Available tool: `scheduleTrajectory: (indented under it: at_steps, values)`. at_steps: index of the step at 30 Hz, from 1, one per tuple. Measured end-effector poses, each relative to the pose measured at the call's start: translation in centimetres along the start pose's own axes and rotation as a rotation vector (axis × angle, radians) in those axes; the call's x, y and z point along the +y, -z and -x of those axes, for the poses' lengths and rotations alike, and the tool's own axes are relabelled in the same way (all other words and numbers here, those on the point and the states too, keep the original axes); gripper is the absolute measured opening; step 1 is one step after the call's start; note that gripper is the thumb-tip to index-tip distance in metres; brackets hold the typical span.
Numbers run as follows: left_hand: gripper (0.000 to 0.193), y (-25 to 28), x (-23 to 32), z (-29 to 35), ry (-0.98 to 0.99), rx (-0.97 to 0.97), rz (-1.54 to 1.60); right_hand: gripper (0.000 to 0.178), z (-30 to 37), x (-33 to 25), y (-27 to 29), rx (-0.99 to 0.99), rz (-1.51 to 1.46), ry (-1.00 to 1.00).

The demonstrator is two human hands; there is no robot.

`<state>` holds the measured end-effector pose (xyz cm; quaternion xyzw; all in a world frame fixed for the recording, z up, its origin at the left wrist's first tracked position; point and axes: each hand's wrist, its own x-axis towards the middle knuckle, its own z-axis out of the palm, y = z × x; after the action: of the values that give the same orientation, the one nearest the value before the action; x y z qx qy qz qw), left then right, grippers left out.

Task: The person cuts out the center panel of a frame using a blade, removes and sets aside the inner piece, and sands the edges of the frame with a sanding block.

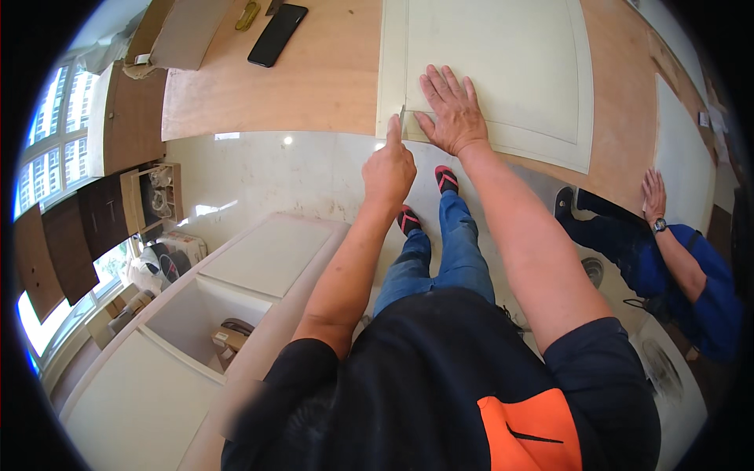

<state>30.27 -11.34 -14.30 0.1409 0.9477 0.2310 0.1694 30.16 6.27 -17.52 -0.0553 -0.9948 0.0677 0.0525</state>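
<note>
A cream cabinet door panel (503, 55) lies flat on a plywood worktop (314, 86). My right hand (449, 110) presses flat on the panel near its lower left corner, fingers spread. My left hand (390, 169) is closed around a small thin tool (400, 116) whose tip touches the panel's near edge, just left of my right hand. What kind of tool it is cannot be made out.
A black phone (276, 34) lies on the worktop at the back left. A white cabinet carcass (204, 314) stands at my lower left. Another person in blue (691, 275) at the right rests a hand (652, 192) on the worktop beside a second cream panel (683, 165).
</note>
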Motion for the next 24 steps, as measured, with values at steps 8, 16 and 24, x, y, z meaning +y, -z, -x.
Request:
scheduleTrajectory:
  at_steps: [8,16,24]
  values:
    - [0.054,0.8,-1.1,-0.2,0.004,-0.081,0.064,0.07,0.3,-0.2,0.2,0.0,-0.008,0.003]
    - [0.054,1.2,-0.1,-1.4,-0.074,0.033,0.069,0.075,-0.4,-0.7,-0.3,-0.012,-0.001,-0.048]
    - [0.059,0.6,-1.0,-1.9,-0.111,-0.011,0.014,0.079,-0.7,-1.4,0.1,-0.046,0.06,-0.127]
